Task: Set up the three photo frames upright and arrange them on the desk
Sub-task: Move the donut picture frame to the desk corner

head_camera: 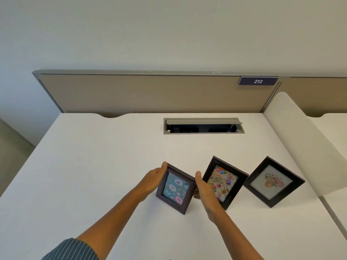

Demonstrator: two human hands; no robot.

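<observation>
A striped sleeve (73, 248) shows nearest. The left hand (153, 182) and right hand (203, 190) press flat on the two sides of the donut frame (175, 189), which stands tall between them (both hands equally near). Just right stand the birthday frame (224, 182) and flower frame (273, 182). The white desk (93, 156) is smooth. Farther back sit a cable box (203, 126) and tan wall panel (146, 92).
</observation>
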